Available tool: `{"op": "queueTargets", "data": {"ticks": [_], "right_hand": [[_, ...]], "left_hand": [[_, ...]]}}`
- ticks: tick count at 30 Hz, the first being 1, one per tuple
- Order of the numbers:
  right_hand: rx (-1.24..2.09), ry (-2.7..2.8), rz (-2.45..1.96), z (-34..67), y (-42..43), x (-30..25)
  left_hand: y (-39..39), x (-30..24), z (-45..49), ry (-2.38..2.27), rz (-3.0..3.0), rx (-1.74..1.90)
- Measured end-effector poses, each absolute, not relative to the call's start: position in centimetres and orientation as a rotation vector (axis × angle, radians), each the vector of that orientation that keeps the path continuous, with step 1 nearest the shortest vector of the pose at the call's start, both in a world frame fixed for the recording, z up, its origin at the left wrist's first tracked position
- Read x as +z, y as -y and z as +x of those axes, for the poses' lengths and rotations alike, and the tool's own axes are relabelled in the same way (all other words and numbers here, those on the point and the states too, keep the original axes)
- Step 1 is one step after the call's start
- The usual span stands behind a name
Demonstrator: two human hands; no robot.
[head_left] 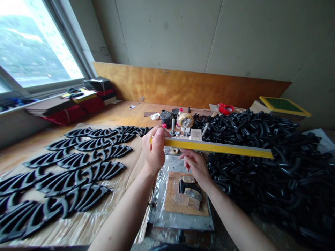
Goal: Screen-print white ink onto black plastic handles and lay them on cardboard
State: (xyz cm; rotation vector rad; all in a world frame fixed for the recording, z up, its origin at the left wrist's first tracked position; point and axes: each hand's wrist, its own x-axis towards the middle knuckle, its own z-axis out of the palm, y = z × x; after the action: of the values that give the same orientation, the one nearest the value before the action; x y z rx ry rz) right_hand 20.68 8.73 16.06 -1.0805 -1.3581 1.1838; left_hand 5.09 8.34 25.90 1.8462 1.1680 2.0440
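My left hand [155, 148] is closed around the left end of a long, flat yellow bar with a grey upper edge [220, 147]. The bar stretches to the right, above the bench. Just below it, my right hand [195, 164] has loosely bent fingers, somewhat apart, with nothing visible in them. Nearer to me, a small curved black plastic piece [184, 186] sits among metal blocks on a wooden board [174, 202]. That board lies on a grey metal plate [159, 219].
Rows of black fan-shaped parts [83, 169] lie on cardboard at left. A large heap of black plastic pieces [261, 174] fills the right. Behind my hands stand a tape roll [186, 120], a dark tub [165, 118] and a yellow-framed green screen [285, 105].
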Motion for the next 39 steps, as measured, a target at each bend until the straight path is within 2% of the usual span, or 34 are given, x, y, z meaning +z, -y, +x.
{"op": "queueTargets", "data": {"ticks": [5, 10, 15, 19, 27, 39], "right_hand": [[1.236, 1.458, -1.279, 21.3, -6.4, 13.0], [1.028, 1.666, -1.521, 22.2, -3.9, 7.7], [0.942, 1.564, -1.693, 23.0, -4.0, 1.8], [0.922, 1.519, -1.757, 23.4, -4.2, -0.9], [0.837, 1.539, -1.806, 23.3, -4.1, -1.6], [0.902, 1.450, -1.704, 23.4, -3.8, -0.6]], "left_hand": [[-8.5, 25.6, 4.9, -1.096, 1.792, 2.018], [-8.8, 25.3, 4.9, -1.072, 1.751, 2.016], [-8.8, 25.4, 4.9, -1.046, 1.745, 2.015], [-8.7, 25.5, 4.9, -1.063, 1.786, 2.033], [-8.8, 25.3, 5.0, -1.033, 1.703, 2.012], [-7.7, 24.4, 5.0, -0.972, 1.672, 2.030]]}}
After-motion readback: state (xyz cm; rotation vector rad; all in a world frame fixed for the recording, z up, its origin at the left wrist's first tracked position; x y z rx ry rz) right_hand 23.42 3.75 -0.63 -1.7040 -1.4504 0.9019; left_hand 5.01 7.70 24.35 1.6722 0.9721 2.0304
